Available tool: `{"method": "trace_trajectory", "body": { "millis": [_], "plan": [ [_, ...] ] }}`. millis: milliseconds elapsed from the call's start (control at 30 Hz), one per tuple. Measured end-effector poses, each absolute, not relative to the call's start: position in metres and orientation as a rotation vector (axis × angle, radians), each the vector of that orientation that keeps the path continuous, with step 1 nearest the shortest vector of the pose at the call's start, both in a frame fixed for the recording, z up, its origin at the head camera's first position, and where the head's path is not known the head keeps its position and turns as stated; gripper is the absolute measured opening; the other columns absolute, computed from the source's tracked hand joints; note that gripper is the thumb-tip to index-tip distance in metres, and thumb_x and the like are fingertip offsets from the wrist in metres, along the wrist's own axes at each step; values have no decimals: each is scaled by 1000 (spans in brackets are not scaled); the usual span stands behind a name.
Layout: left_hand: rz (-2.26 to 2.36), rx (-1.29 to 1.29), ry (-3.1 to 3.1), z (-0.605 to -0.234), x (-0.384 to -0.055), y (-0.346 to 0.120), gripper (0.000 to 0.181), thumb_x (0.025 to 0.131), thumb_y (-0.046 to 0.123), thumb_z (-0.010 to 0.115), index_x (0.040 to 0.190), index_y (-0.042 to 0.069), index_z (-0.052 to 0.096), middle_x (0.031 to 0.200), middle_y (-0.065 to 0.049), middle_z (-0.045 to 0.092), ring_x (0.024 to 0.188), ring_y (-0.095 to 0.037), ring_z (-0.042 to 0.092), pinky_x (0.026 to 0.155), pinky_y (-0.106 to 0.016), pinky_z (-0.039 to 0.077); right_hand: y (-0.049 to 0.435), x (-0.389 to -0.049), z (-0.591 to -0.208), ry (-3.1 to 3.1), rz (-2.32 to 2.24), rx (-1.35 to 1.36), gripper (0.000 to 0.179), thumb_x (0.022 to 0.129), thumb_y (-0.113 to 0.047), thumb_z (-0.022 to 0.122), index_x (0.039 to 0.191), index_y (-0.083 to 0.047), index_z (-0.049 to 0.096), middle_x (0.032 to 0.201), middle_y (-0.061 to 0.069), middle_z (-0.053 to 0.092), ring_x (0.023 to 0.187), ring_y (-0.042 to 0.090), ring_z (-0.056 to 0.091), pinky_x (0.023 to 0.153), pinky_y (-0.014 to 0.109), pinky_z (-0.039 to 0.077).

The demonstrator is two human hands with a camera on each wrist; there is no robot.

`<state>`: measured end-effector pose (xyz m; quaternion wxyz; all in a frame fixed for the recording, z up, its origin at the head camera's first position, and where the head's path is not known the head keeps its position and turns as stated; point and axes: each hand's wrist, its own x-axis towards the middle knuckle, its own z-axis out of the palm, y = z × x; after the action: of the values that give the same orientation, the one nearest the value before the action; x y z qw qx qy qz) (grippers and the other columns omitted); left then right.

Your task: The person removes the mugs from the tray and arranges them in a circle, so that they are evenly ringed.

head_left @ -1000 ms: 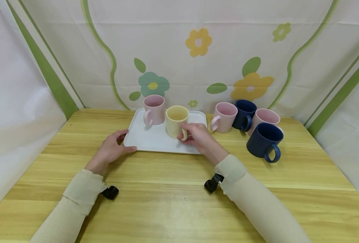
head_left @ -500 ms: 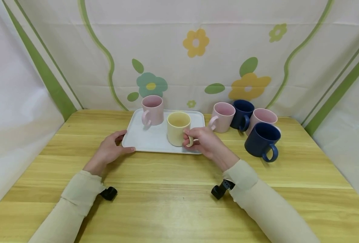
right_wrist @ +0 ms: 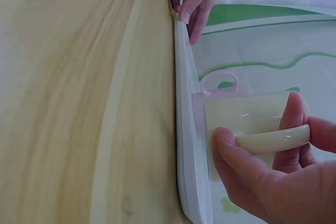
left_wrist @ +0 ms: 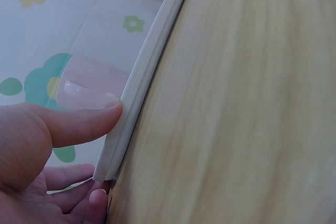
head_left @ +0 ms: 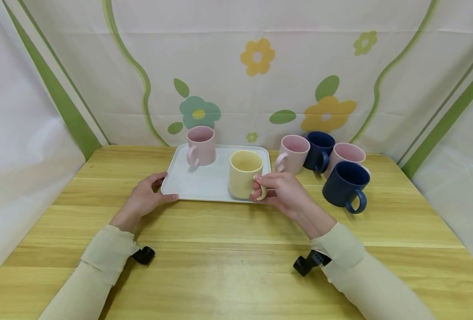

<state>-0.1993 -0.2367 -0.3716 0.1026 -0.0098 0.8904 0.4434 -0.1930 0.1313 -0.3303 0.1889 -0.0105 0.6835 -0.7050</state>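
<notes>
A white rectangular tray (head_left: 192, 186) lies on the table. My left hand (head_left: 146, 195) holds its front left corner; in the left wrist view the thumb presses the tray's rim (left_wrist: 137, 80) and the fingers reach round the corner. With the right hand (head_left: 290, 193) I grip the handle of a pale yellow mug (head_left: 241, 180), upright over the tray's front right part. The right wrist view shows fingers through the handle (right_wrist: 273, 140) and the thumb against it. Whether the mug's base touches the tray cannot be told. A pink mug (head_left: 205, 150) stands at the tray's back left.
Right of the tray, two more pink mugs, one in front (head_left: 294, 155) and one behind (head_left: 346, 153), stand close with two navy mugs, one at the back (head_left: 316, 146) and one nearer (head_left: 342, 184). A flowered white cloth (head_left: 228, 66) hangs behind the wooden table (head_left: 220, 266).
The yellow mug, held by its handle in my right hand, has moved right and toward me across the tray. My left hand has stayed at the tray corner.
</notes>
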Motion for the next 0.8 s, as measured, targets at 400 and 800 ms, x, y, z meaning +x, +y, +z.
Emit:
{"method": "trace_trajectory", "body": {
  "millis": [400,800],
  "plan": [
    [1297,-27,2631,-371,-198,-237,96,95,26,81,168,0,24,166,-30,37,151,-47,38,124,-62,34,166,-173,-322,1898,-2069,1,23,109,-19,60,104,1,69,84,3,69,91,25,74,91,35,65],
    [1288,-28,2637,-370,-198,-235,95,95,25,81,167,0,25,166,-30,38,151,-47,38,125,-62,33,199,-158,-321,1927,-2078,10,25,109,-22,61,104,1,70,84,4,68,92,25,72,97,37,63]
  ]
}}
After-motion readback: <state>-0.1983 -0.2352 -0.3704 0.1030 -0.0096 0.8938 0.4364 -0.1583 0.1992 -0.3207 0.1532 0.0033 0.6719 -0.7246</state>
